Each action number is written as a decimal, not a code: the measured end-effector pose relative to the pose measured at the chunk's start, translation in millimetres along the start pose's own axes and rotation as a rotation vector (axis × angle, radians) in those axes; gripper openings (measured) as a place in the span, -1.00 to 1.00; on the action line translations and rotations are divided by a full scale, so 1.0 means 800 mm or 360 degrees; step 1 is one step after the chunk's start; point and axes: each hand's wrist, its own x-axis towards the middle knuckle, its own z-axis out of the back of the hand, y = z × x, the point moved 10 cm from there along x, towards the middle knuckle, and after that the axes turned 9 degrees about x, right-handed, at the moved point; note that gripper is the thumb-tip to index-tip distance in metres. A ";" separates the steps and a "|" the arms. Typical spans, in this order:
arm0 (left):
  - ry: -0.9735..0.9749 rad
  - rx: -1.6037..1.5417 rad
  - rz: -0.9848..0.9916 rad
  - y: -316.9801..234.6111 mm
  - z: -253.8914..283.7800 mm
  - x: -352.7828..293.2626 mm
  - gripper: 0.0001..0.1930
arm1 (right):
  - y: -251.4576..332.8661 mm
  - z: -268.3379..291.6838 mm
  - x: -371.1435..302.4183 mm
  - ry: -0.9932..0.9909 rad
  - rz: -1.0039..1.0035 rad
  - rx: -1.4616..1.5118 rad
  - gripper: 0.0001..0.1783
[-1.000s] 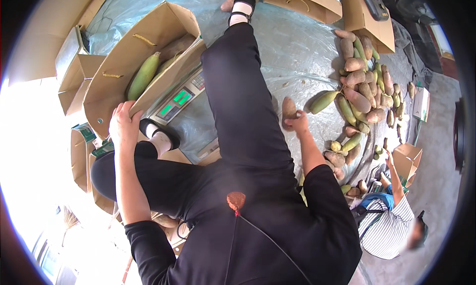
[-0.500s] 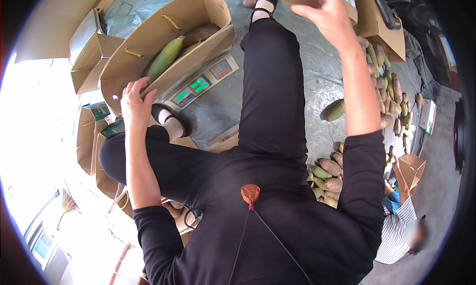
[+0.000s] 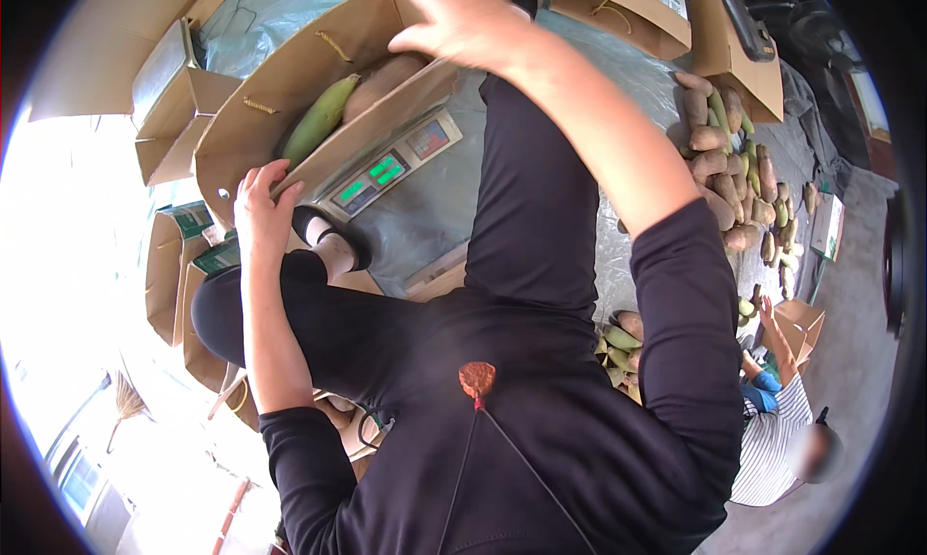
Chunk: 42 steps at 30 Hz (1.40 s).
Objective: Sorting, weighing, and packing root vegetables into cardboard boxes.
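Note:
A tall cardboard box [image 3: 251,77] with yellow rope handles stands at the upper left, against a scale [image 3: 391,169] with a lit green display. Inside lie a long green piece of produce [image 3: 322,121] and a brown, potato-like piece [image 3: 379,89]. My left hand [image 3: 263,205] is closed over the box's near corner, its fingers on the rim. Above the far right end of the box reaches my right hand [image 3: 459,24], blurred by motion. Its fingers are stretched and apart, with nothing seen in them.
Several brown and green pieces of produce [image 3: 729,183] lie on plastic sheeting at the right, and more [image 3: 623,343] beside my right thigh. Another open box [image 3: 623,19] stands at the top. A person in a striped shirt [image 3: 777,449] works at the lower right.
My right hand has swung left from the top right to over the box; the brown piece it held is no longer in it. A brown piece shows more fully inside. My left hand stays put.

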 end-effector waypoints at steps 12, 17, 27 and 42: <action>-0.0038 -0.0018 0.0015 0.000 0.005 0.000 -0.65 | -0.243 0.029 -0.414 -0.0218 -0.1524 -0.0021 -0.61; 0.0003 -0.0044 0.0025 -0.003 -0.005 0.003 -0.65 | -0.243 -0.046 -0.628 -0.0048 -0.1925 -0.0085 -0.64; -0.0011 -0.0036 0.0008 -0.008 -0.003 0.002 -0.67 | -0.209 -0.146 -0.776 -0.0428 -0.2751 0.0770 -0.60; 0.0090 0.0148 -0.0003 -0.014 -0.013 0.000 -0.70 | -0.219 -0.080 -0.750 -0.0320 -0.2562 0.0016 -0.60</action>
